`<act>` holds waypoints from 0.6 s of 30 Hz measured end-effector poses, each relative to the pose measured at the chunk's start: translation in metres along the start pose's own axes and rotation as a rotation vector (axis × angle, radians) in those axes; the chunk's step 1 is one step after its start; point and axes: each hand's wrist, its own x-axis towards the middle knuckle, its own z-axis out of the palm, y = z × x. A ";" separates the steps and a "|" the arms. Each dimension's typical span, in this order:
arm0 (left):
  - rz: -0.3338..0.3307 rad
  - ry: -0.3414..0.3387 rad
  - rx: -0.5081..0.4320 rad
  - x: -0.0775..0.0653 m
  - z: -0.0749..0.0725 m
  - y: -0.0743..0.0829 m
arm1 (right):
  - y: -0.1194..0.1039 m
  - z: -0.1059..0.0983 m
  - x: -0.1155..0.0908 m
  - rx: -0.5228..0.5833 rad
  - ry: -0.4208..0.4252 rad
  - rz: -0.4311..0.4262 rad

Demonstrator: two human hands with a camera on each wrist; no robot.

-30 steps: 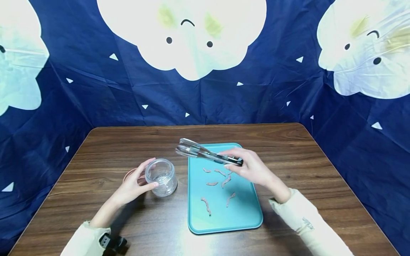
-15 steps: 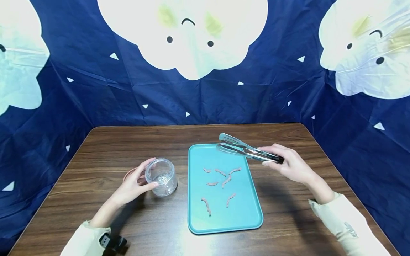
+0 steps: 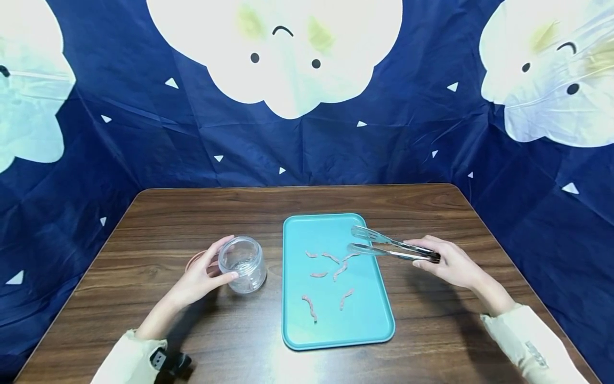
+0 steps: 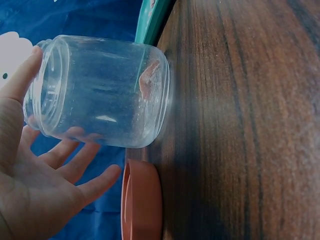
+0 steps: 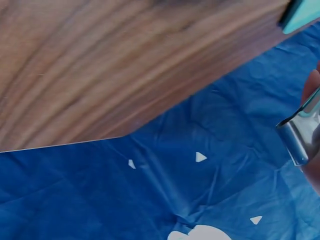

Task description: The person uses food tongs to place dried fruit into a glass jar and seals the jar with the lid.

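Backdrop: dark blue cloth printed with white clouds, hanging behind my work.
Bench: brown wood-grain bench carrying everything.
Tray: turquoise tray, right of centre, flat on the bench, its long axis running away from me.
Tongs: metal tongs across the tray's right edge, long axis roughly left to right, tips pointing left over the tray and parted. I judge them light, springy and smooth, best held near the closed end, where the arms need only a squeeze.
Right hand: my right hand, fingers and thumb pinching the tongs near that closed end.
Left hand: my left hand, thumb and fingers curved round the jar near its mouth, the little finger standing away from it.
Jar: clear jar upright on the bench, left of the tray, mouth up. It looks stiff, light and slick; the sides just under the rim seem a sound hold. A reddish piece shows low through its wall; whether inside or beyond, I cannot tell.
Lid: orange-brown lid on the bench beside the jar, mostly hidden by my hand from above.
Strips: seven small pinkish strips on the tray, pointing various ways; probably soft, better gripped mid-length. One lies just beside the lower tip; contact is unclear.
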 end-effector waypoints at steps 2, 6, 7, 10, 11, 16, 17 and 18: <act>-0.008 0.002 0.003 0.000 0.000 0.001 | 0.004 0.000 -0.003 -0.017 -0.007 0.008; -0.021 0.005 0.010 0.001 0.001 0.000 | 0.010 0.002 -0.007 -0.051 -0.010 0.003; -0.024 0.006 0.013 0.001 0.001 0.000 | 0.011 0.003 -0.008 -0.063 -0.012 0.003; -0.030 0.004 0.014 0.001 0.001 0.000 | 0.014 0.005 -0.010 -0.095 -0.025 0.009; -0.031 0.003 0.014 0.001 0.001 0.000 | 0.015 0.006 -0.010 -0.105 -0.031 0.011; -0.026 0.002 0.011 0.000 0.001 -0.001 | 0.017 0.010 -0.011 -0.134 -0.052 0.009; -0.025 0.002 0.009 0.000 0.001 -0.001 | 0.018 0.011 -0.010 -0.130 -0.055 0.008; -0.024 0.001 0.007 0.000 0.001 -0.001 | 0.018 0.011 -0.010 -0.126 -0.057 0.009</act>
